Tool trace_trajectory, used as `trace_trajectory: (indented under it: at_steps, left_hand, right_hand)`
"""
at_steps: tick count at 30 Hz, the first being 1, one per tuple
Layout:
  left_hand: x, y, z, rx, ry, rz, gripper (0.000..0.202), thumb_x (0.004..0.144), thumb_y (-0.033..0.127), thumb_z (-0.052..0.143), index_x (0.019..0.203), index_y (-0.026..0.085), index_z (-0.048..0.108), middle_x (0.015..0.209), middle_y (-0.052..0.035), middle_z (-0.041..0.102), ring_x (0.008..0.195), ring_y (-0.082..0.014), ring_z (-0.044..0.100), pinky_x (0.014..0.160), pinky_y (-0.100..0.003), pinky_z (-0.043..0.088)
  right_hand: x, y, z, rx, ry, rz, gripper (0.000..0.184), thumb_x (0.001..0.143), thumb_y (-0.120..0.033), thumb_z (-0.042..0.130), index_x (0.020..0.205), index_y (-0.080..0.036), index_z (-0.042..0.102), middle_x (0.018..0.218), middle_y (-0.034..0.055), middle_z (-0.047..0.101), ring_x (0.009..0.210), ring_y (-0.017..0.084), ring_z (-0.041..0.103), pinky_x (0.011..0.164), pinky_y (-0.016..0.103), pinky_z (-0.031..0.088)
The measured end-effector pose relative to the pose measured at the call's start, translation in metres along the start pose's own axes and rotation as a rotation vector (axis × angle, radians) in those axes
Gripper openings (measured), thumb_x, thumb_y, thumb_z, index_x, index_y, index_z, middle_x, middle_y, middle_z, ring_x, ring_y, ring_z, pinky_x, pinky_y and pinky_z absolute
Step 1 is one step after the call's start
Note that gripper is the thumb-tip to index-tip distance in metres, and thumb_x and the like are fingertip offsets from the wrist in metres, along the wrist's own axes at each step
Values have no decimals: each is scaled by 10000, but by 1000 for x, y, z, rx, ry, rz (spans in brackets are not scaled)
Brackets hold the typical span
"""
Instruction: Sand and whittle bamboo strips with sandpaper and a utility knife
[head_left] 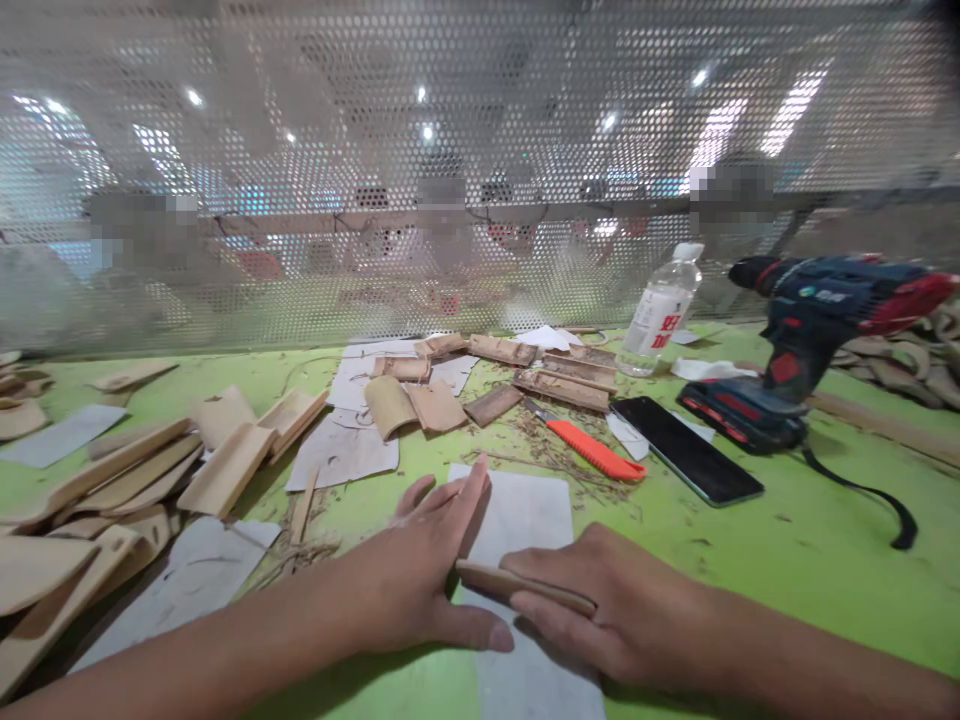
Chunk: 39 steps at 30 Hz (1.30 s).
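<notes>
Bamboo strip [525, 587] lying across a pale sheet [525, 505], under the right hand [607, 610].
Right fingers are curling over the strip and gripping it, with the thumb hidden, near the front edge of the green surface [810, 540]. The left hand [416, 580] is lying flat and open, pressing on the sheet. Beyond them are lying one orange knife [596, 452], one phone [686, 448], one cordless drill [810, 340] and one bottle [660, 315], its red label writing too blurred to read. The bamboo pieces [112, 500] at the left are running out of frame.

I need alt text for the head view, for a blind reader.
The right hand holds a thin wooden strip on a grey sheet; the left hand lies flat on it. Wood pieces, a knife, phone and drill lie behind.
</notes>
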<state>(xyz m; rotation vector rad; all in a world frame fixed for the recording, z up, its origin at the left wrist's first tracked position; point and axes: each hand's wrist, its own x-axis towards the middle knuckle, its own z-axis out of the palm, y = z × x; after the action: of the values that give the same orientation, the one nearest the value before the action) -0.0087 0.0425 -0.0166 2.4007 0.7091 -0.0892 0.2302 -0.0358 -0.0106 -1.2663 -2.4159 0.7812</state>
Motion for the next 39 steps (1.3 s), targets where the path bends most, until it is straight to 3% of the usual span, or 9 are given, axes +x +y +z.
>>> trace_trajectory:
  at_steps: [5, 9, 17, 21, 24, 29, 32, 36, 39]
  left_hand:
    - [0, 0, 0, -11, 17, -44, 1420, 731, 815, 714, 1633, 172, -173, 1691, -213, 157, 1554, -442, 108, 1228, -628, 111]
    - [1, 1, -1, -1, 1, -5, 1383, 770, 781, 712, 1630, 171, -184, 1685, -224, 167, 1559, -424, 101, 1228, -638, 73]
    - [1, 2, -1, -11, -24, -35, 1414, 772, 771, 716, 1609, 135, -230, 1685, -221, 165, 1563, -423, 48, 1236, -627, 57]
    - [1, 4, -2, -21, -10, -67, 1430, 753, 784, 722, 1616, 132, -214, 1683, -232, 160, 1560, -431, 63, 1229, -634, 100]
    - [0, 3, -2, -22, -20, -47, 1429, 768, 748, 742, 1604, 143, -247, 1687, -220, 157, 1566, -408, 56, 1239, -616, 60]
    - [1, 1, -3, -23, -4, -92, 1423, 755, 791, 717, 1621, 129, -198, 1693, -222, 132, 1563, -427, 37, 1233, -622, 103]
    - [2, 2, -4, -14, -2, -50, 1435, 757, 751, 746, 1611, 133, -227, 1688, -220, 160, 1566, -414, 46, 1238, -614, 74]
    - [3, 2, -3, -24, 3, -73, 1422, 753, 776, 729, 1625, 120, -184, 1689, -222, 153, 1561, -433, 56, 1232, -627, 100]
    - [2, 1, -2, -19, -2, -52, 1422, 767, 749, 740, 1614, 111, -208, 1687, -217, 171, 1564, -419, 66, 1237, -623, 82]
  right_hand:
    - [-1, 3, -1, -115, 104, 150, 411, 1080, -459, 357, 1190, -243, 689, 890, 37, 722, 692, 179, 610, 639, 285, 400]
    - [-2, 2, 1, -88, -45, 61, 404, 1083, -447, 347, 1203, -241, 674, 854, 32, 716, 678, 182, 620, 638, 288, 394]
    - [1, -2, 1, -122, -47, 53, 400, 1080, -430, 357, 1300, -267, 648, 871, 30, 723, 669, 181, 619, 640, 284, 397]
    - [2, 1, 2, -213, 20, 179, 482, 1086, -466, 311, 1346, -219, 633, 885, 73, 734, 715, 221, 657, 662, 311, 421]
    - [2, 2, 5, -133, -78, 62, 446, 1088, -457, 339, 1358, -254, 631, 918, 50, 754, 735, 196, 673, 687, 290, 438]
    - [1, 3, 1, -192, 46, 103, 445, 1090, -473, 338, 1341, -263, 641, 910, 40, 749, 703, 188, 648, 655, 286, 415]
    - [0, 2, 1, -140, -35, 3, 404, 1094, -429, 360, 1390, -307, 606, 971, 19, 753, 720, 171, 651, 674, 276, 418]
    - [-1, 0, 8, -169, 54, 139, 412, 1093, -426, 350, 1364, -283, 625, 889, 21, 741, 672, 176, 642, 630, 277, 408]
    - [-2, 0, 11, -128, 2, 58, 404, 1085, -436, 359, 1303, -278, 660, 873, 12, 742, 647, 168, 638, 621, 278, 419]
